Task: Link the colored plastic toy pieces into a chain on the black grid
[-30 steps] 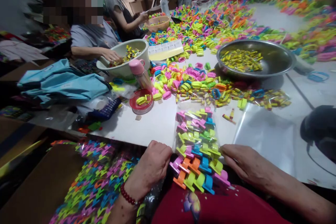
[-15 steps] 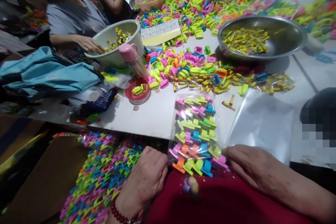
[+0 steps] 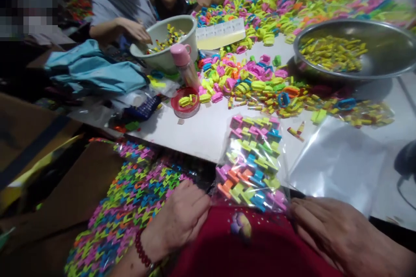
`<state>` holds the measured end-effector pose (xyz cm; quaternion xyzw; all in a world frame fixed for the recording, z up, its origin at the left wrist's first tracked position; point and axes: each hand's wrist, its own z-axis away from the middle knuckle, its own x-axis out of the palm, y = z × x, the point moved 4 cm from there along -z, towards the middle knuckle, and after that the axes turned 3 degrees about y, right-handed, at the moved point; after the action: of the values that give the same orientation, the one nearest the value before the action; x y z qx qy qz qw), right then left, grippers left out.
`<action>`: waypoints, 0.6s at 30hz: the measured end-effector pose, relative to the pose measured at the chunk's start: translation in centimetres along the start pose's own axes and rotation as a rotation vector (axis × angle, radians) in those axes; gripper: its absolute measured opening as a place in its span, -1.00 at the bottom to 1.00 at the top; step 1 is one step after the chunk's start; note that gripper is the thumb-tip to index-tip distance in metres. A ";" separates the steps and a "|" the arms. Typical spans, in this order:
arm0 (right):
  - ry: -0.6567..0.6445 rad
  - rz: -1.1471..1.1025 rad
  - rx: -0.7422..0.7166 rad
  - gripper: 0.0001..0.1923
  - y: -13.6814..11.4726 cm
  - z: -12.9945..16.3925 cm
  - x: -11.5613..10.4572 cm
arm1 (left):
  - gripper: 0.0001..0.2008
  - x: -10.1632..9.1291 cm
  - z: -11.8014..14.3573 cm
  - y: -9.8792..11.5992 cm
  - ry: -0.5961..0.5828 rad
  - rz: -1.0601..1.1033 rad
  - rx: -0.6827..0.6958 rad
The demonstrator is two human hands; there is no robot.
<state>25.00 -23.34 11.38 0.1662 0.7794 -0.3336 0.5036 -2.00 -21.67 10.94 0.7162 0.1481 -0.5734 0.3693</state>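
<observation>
A clear plastic bag [image 3: 251, 160] packed with small pink, green, blue and orange plastic clips lies across the near edge of the white table [image 3: 201, 132], its lower end over my red-clothed lap. My left hand [image 3: 182, 218], with a dark red bead bracelet at the wrist, grips the bag's lower left corner. My right hand [image 3: 328, 229] holds the lower right corner, fingers curled against the plastic.
Filled clip bags [image 3: 130, 207] are stacked in a cardboard box at my lower left. On the table are a steel bowl [image 3: 386, 58] of yellow pieces, loose clips [image 3: 260, 82], a red lid [image 3: 185, 106], a pink-capped bottle [image 3: 184, 65] and empty clear bags [image 3: 338, 164]. Two people sit at the far left by a pale bowl [image 3: 165, 58].
The bag has slid toward me over the table edge, and both hands have drawn back to my lap. The view has shifted down and to the left.
</observation>
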 end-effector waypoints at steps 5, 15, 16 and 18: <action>0.118 0.235 -0.083 -0.72 1.7 -3.2 -1.5 | -0.71 -2.7 -3.0 -1.3 0.261 -0.227 -0.122; 0.145 0.380 0.185 -0.51 5.4 -13.8 -8.1 | -0.67 -13.7 -7.7 -6.1 0.666 -0.428 -0.374; 0.154 0.392 0.194 -0.49 5.0 -14.7 -8.8 | -0.67 -14.9 -7.5 -5.9 0.728 -0.416 -0.392; 0.185 0.424 0.171 -0.44 3.7 -16.4 -9.8 | -0.67 -16.9 -6.6 -5.4 0.832 -0.396 -0.421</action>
<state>20.48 -8.63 23.27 0.3978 0.7388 -0.2689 0.4729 -5.81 -9.80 25.13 0.7521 0.5281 -0.2561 0.2998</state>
